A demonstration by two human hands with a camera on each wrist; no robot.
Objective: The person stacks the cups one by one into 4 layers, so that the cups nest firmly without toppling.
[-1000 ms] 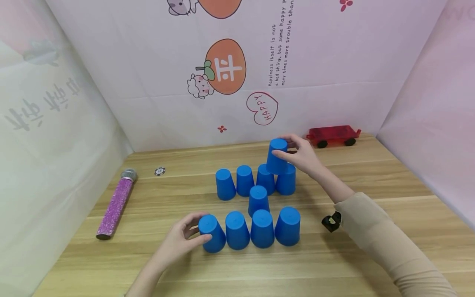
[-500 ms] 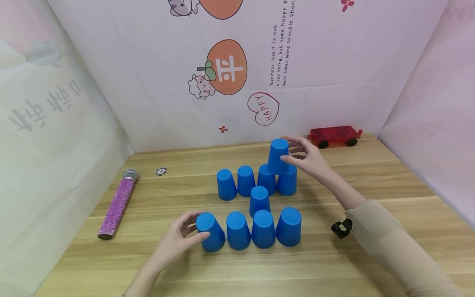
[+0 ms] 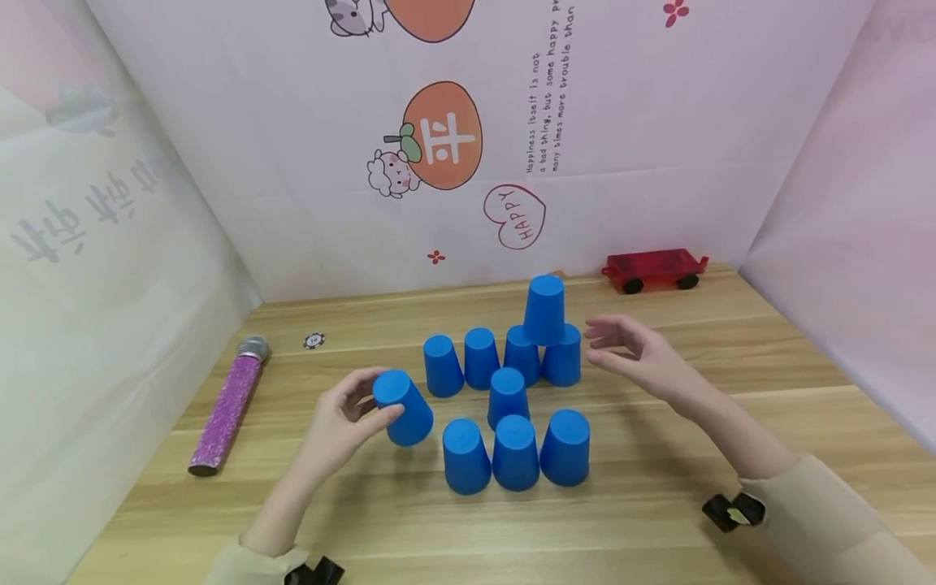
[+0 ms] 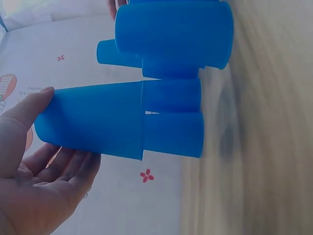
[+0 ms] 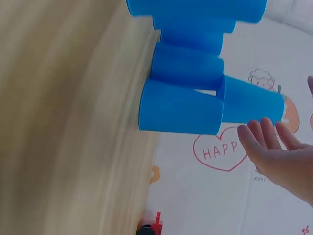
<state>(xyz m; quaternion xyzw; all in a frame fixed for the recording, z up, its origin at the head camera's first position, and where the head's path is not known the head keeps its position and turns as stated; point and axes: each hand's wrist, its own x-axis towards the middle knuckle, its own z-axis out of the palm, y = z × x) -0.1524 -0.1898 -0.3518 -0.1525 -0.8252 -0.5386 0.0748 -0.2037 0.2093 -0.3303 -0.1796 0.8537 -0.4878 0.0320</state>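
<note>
My left hand (image 3: 331,426) grips an upside-down blue plastic cup (image 3: 404,413) between thumb and fingers. The cup is tilted and off the table, left of the front row of cups (image 3: 466,461). In the left wrist view the held cup (image 4: 93,120) has the thumb on one side, fingers on the other. My right hand (image 3: 647,357) holds nothing, fingers loosely bent, to the right of a blue cup (image 3: 544,309) perched across two cups of the back row (image 3: 443,370). In the right wrist view the hand (image 5: 283,159) is near that upper cup (image 5: 252,102). A single cup (image 3: 508,396) stands between the rows.
A purple glittery microphone (image 3: 230,406) lies at the left of the wooden table (image 3: 395,536), near a small poker chip (image 3: 314,340). At the back right stands a red toy wagon (image 3: 656,269). A printed cloth (image 3: 307,162) hangs behind the table.
The right hand has let go of the upper cup, which stays on the back row, and moved right and nearer. My left hand has lifted the front row's leftmost cup off the table.
</note>
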